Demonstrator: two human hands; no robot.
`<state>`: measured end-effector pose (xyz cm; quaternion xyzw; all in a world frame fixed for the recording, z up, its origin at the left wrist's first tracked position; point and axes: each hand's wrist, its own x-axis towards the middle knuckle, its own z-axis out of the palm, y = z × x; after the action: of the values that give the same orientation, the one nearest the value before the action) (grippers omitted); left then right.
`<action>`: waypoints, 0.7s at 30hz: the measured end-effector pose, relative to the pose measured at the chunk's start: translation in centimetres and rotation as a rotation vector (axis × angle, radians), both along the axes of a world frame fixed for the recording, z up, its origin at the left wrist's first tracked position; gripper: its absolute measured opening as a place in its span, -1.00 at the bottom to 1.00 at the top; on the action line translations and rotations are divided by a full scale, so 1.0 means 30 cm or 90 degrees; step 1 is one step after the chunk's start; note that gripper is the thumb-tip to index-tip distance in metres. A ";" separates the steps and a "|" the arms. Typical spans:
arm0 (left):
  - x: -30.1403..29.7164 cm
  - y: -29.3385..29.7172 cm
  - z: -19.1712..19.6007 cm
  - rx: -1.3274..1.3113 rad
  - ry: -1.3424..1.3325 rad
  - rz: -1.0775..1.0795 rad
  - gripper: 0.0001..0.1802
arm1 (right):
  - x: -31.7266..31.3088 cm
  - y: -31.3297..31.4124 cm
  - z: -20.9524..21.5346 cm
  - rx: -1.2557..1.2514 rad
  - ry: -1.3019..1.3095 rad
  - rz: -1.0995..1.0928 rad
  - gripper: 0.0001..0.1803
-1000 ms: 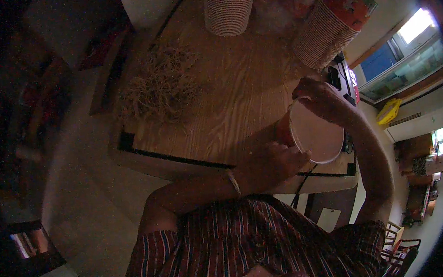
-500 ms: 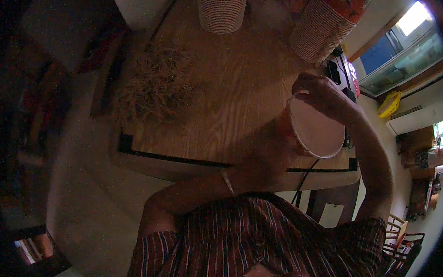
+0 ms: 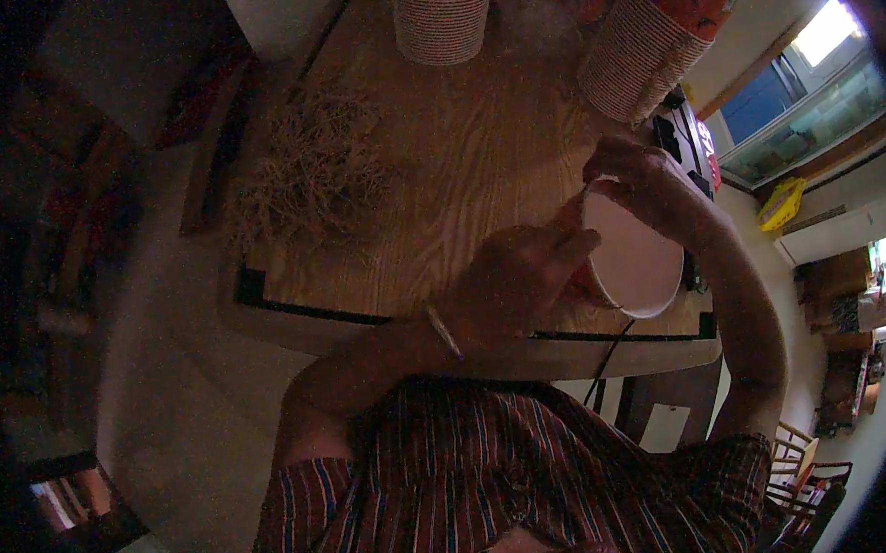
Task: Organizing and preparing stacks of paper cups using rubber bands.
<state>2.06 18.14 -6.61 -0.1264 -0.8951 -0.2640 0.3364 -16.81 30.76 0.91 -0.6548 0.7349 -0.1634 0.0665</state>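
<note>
A paper tub (image 3: 637,251) with a pale inside and a reddish outside is tilted over the right part of the table, its mouth turned toward me. My right hand (image 3: 649,186) grips its far rim with bent fingers. From the left, my left hand (image 3: 523,272) holds the tub's side, thumb at the rim; its other fingers are partly hidden behind the wall. A stack of nested paper tubs (image 3: 443,21) stands at the table's far side. Another stack of paper tubs (image 3: 637,51), with a red printed wall, leans at the far right.
On the left of the wood-grain table (image 3: 447,166) lies a tangled heap of thin, tan, twig-like strands (image 3: 317,168). A black device (image 3: 687,144) sits at the right edge. A dark cable (image 3: 613,358) hangs over the front edge. A window (image 3: 794,88) is at the right.
My left hand has risen from the front edge to the tub's side, its thumb coming onto the rim. The tub has shifted slightly left, still in my right hand.
</note>
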 end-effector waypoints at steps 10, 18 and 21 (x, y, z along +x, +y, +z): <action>-0.027 -0.016 -0.002 -0.076 0.143 0.051 -0.65 | 0.018 0.054 0.023 -0.088 -0.032 -0.073 -0.85; 0.012 -0.048 -0.027 0.044 0.130 0.023 -0.65 | -0.061 0.144 -0.059 -0.290 -0.092 -0.078 -0.74; -0.005 -0.115 -0.179 0.188 0.105 0.073 -0.59 | -0.046 0.170 -0.084 -0.318 -0.097 -0.138 -0.73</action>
<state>1.92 14.68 -11.97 -0.0456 -0.8215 -0.3616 0.4384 -18.19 35.88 -1.61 -0.5544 0.7304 -0.3943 -0.0602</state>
